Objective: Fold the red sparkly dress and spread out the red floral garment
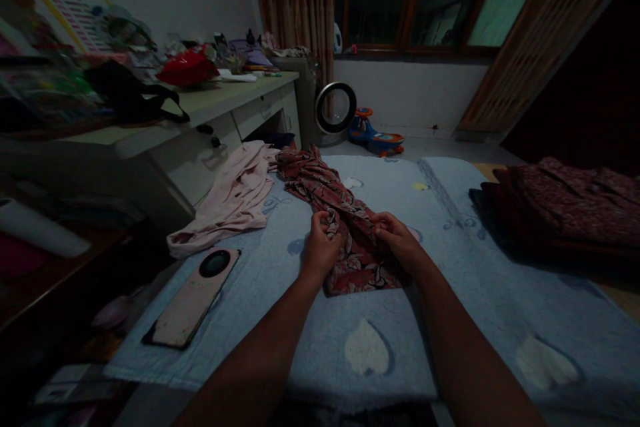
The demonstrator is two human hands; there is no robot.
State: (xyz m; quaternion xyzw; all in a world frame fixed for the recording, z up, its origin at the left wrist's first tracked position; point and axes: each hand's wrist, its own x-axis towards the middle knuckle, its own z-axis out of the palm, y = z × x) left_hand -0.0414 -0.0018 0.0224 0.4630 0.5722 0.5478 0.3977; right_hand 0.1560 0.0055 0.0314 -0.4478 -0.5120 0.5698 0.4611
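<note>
A red patterned garment (pixel 357 247) lies bunched and stretched out on the blue bed cover (pixel 280 293). My left hand (pixel 323 245) pinches its cloth on the left side, fingers closed. On the other side my right hand (pixel 397 239) grips the fabric between thumb and fingers. The garment's near end rests flat on the cover, while its far end is crumpled beside a pale pink garment (pixel 235 193). Which part of the garment each hand holds cannot be made out.
A phone (pixel 195 297) lies at the left edge of the bed. Folded dark red clothes (pixel 575 207) are stacked on the right. A cluttered desk (pixel 210 113) stands at the left. Beyond the bed are a washing machine with its round door (pixel 336 108) open and a blue ride-on toy (pixel 375 137).
</note>
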